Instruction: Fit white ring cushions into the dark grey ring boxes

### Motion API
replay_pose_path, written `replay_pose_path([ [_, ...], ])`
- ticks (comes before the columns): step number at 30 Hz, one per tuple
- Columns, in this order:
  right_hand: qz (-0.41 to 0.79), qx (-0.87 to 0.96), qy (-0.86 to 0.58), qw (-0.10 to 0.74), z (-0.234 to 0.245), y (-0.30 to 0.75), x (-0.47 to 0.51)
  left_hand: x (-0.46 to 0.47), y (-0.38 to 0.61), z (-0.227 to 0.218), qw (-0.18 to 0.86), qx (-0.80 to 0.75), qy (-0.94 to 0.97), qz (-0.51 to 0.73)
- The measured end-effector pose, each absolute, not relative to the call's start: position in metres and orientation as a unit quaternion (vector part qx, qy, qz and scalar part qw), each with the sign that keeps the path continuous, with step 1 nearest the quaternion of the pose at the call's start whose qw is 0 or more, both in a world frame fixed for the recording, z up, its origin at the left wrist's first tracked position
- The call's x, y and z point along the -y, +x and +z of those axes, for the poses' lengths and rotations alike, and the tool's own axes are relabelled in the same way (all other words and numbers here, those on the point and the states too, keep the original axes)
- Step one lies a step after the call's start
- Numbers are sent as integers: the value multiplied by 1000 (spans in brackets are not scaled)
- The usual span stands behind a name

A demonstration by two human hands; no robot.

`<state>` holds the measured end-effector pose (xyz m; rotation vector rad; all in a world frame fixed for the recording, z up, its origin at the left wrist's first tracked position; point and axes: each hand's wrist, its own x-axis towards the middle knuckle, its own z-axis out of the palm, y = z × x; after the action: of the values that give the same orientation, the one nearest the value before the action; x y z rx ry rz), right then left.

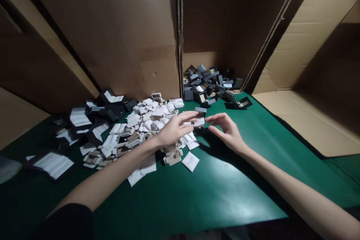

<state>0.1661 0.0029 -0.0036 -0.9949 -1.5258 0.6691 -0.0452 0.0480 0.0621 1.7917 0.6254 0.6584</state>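
Note:
A small grey box with a white piece (pixel 199 122) on its near side sits between my hands at the right edge of a heap. My left hand (pixel 176 129) reaches over the heap of white card inserts (pixel 147 114), fingers stretched out and thumb apart. Its fingertips are at the box's left side; whether they touch it I cannot tell. From the right, my right hand (pixel 226 131) faces the same box, its fingers bent and apart from the thumb, with nothing between them. A white square card (pixel 191 161) lies on the green table in front.
Black boxes with white linings (pixel 80 117) are piled at the left. More small dark boxes (pixel 208 80) fill a cardboard bay at the back. Tall cardboard walls (pixel 135 37) close off the rear, and a cardboard box (pixel 309 120) stands right. The green table (pixel 225 195) runs underneath.

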Motion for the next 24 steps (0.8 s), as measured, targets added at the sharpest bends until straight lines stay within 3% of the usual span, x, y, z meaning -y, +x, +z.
replay_pose_path([
  [4,262,622,-464,573,-9,176,-10,-53,-23,51,513,-243,782,258],
  [9,152,722,-471,484,-7,185,-15,-66,-20,37,199,-251,923,211],
  [11,150,742,-459,465,-6,184,-15,-70,-23,31,133,-254,940,183],
  [20,164,770,-470,400,-8,174,-11,-71,-25,18,88,-245,946,195],
  [24,187,754,-472,417,-7,172,-10,-71,-26,17,107,-236,943,210],
])
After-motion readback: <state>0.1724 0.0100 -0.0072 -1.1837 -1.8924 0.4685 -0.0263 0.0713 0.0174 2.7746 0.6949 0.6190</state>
